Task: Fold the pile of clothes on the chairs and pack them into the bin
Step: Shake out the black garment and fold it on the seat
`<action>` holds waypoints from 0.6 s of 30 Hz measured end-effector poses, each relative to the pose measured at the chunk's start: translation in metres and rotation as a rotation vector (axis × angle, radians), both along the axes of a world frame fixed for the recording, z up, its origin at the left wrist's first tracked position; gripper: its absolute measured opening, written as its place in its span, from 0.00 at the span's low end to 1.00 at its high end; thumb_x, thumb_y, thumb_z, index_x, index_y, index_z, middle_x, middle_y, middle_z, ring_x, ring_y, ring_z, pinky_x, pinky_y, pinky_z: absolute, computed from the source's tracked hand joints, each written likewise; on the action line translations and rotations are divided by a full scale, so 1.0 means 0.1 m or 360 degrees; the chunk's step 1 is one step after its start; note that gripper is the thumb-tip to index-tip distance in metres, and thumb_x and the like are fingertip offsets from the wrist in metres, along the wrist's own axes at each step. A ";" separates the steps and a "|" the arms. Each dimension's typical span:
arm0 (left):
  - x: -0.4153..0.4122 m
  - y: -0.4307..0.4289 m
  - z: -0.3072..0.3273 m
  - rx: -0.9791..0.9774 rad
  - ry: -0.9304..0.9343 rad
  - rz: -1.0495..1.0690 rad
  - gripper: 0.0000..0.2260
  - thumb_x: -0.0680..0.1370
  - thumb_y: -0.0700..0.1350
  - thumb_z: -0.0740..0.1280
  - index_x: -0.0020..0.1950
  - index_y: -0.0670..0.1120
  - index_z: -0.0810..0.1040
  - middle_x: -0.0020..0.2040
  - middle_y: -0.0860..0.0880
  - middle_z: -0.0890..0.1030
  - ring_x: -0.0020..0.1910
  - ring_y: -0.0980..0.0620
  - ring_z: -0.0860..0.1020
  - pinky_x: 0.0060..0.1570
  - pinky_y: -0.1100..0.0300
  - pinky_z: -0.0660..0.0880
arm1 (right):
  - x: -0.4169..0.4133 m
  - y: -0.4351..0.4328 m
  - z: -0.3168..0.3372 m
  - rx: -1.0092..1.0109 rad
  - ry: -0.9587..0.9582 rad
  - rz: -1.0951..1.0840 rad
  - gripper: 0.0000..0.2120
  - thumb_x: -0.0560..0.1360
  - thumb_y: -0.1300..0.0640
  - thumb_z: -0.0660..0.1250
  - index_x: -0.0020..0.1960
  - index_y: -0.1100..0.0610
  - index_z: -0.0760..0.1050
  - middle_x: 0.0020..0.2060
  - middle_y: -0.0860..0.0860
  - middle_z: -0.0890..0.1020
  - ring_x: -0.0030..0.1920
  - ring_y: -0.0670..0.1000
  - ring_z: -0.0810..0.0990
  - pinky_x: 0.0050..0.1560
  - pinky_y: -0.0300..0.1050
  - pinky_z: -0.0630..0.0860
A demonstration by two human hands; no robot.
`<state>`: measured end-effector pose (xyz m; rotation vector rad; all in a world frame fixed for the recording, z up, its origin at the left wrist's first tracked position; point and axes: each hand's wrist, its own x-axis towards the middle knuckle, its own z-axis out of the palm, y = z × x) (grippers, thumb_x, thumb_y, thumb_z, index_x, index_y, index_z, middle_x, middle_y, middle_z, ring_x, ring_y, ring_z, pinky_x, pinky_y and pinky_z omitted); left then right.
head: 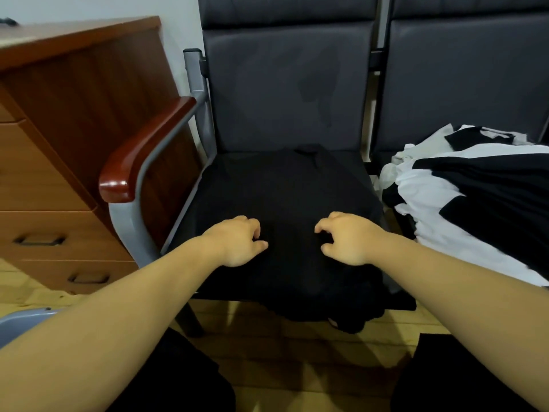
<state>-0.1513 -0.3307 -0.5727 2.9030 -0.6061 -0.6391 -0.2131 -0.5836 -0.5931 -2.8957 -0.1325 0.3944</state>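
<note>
A black shirt lies spread flat on the seat of the left chair, its collar toward the backrest and its lower part hanging over the front edge. My left hand and my right hand sit side by side on the shirt's near half. The fingers of both hands are curled and pinch the fabric. A pile of black and white clothes lies heaped on the neighbouring chair to the right.
The left chair has a red-brown wooden armrest on a grey metal frame. A wooden drawer cabinet stands just left of it. The grey rim of an object shows at the lower left. Below is wooden floor.
</note>
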 end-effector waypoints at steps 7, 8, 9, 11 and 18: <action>0.11 0.13 0.06 0.0021 -0.0001 0.0194 0.11 0.82 0.58 0.65 0.51 0.51 0.79 0.52 0.50 0.80 0.49 0.50 0.79 0.46 0.55 0.76 | -0.01 0.20 0.15 0.0440 0.0289 -0.0048 0.05 0.78 0.54 0.67 0.48 0.49 0.82 0.41 0.48 0.86 0.38 0.47 0.85 0.47 0.43 0.81; 0.13 0.11 0.04 -0.0005 -0.0080 0.0262 0.12 0.81 0.59 0.66 0.56 0.51 0.78 0.57 0.49 0.78 0.53 0.49 0.78 0.50 0.53 0.77 | 0.04 0.22 0.13 0.0425 0.0204 -0.0063 0.05 0.78 0.53 0.67 0.50 0.48 0.82 0.42 0.46 0.85 0.42 0.46 0.84 0.49 0.43 0.80; 0.16 0.08 0.01 -0.0009 -0.0155 0.0317 0.17 0.81 0.60 0.66 0.63 0.51 0.76 0.62 0.48 0.75 0.59 0.46 0.76 0.55 0.50 0.77 | 0.10 0.22 0.09 0.0401 0.0120 -0.0072 0.06 0.79 0.53 0.67 0.53 0.47 0.82 0.46 0.44 0.83 0.46 0.46 0.83 0.52 0.43 0.80; 0.23 0.00 -0.08 0.0023 -0.0214 0.0391 0.28 0.80 0.64 0.64 0.75 0.51 0.68 0.72 0.45 0.69 0.70 0.40 0.70 0.65 0.44 0.73 | 0.21 0.22 0.02 0.0324 -0.0013 -0.0073 0.12 0.80 0.50 0.67 0.63 0.45 0.78 0.57 0.44 0.78 0.57 0.48 0.78 0.59 0.46 0.77; 0.80 -0.02 -0.30 -0.0047 -0.0183 0.0636 0.34 0.82 0.67 0.55 0.83 0.51 0.55 0.83 0.45 0.57 0.81 0.39 0.57 0.78 0.40 0.58 | 0.63 0.15 -0.25 0.0056 -0.0090 -0.0240 0.33 0.80 0.35 0.60 0.81 0.45 0.59 0.82 0.51 0.57 0.81 0.57 0.53 0.79 0.57 0.58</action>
